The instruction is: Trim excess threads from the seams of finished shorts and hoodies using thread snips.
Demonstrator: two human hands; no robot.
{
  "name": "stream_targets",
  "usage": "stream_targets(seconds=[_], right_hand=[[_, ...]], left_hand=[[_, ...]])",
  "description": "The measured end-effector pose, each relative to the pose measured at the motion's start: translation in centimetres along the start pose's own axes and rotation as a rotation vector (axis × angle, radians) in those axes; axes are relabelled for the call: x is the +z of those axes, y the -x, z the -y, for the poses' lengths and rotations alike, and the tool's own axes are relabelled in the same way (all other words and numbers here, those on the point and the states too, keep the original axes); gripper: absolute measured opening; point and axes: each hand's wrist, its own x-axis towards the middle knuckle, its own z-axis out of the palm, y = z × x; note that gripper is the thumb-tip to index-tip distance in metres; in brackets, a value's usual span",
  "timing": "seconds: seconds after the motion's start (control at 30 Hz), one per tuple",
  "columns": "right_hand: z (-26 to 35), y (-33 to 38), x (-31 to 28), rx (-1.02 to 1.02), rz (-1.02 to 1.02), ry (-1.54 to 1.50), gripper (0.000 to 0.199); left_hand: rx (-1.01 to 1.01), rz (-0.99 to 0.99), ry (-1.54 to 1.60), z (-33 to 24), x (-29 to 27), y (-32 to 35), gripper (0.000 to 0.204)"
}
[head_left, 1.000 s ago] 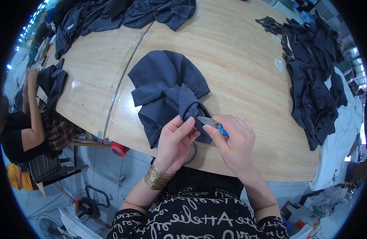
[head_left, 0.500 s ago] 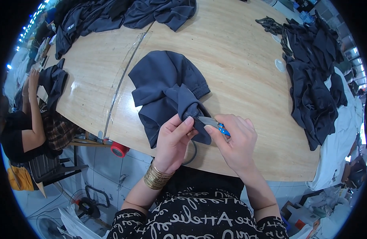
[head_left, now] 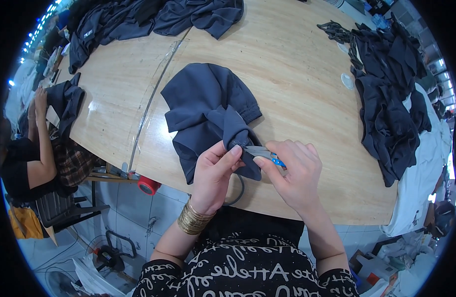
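A dark navy garment with a gathered, elastic-looking edge lies bunched on the wooden table in front of me. My left hand pinches a folded part of it at its near right side, thumb on top. From the right, my right hand grips a pair of thread snips with grey blades and a blue handle. The blade tips meet the cloth just beside my left thumb. Whether they touch a thread is too small to tell. A dark cord-like loop hangs below the garment near the table edge.
Dark garments are heaped at the far left and along the right side, by white cloth. At left, a person handles another dark garment. A red round object sits at the table's near edge.
The garment and the snips have shifted very slightly. My hands keep the same holds. The person at left has moved their hands a little over the cloth.
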Motion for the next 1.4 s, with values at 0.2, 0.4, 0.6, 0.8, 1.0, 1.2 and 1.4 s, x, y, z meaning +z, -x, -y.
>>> stream_targets(seconds=[0.2, 0.4, 0.6, 0.8, 1.0, 1.2, 1.4], right_hand=[[-0.3, -0.2, -0.2, -0.047, 0.018, 0.027, 0.025], [0.0, -0.1, -0.1, -0.035, 0.004, 0.026, 0.024], [0.3, 0.1, 0.1, 0.004, -0.019, 0.032, 0.023], [0.3, 0.1, 0.0, -0.006, -0.027, 0.033, 0.021], [0.2, 0.0, -0.2, -0.001, -0.033, 0.026, 0.02], [-0.9, 0.6, -0.5, 0.196, -0.05, -0.223, 0.018], [-5.9, 2.1, -3.1, 0.668, -0.129, -0.351, 0.017]], left_hand=[[-0.049, 0.027, 0.027, -0.2, -0.4, 0.1, 0.016], [-0.019, 0.015, -0.006, 0.0, -0.3, -0.1, 0.016], [0.023, -0.017, -0.057, 0.2, 0.0, -0.1, 0.017], [0.026, -0.029, -0.058, 0.2, 0.1, -0.1, 0.017], [0.027, -0.015, -0.057, 0.1, 0.1, -0.1, 0.017], [0.036, -0.028, -0.025, -0.5, -0.1, 0.0, 0.015], [0.291, -0.229, -0.133, -5.9, -6.7, 0.4, 0.019]])
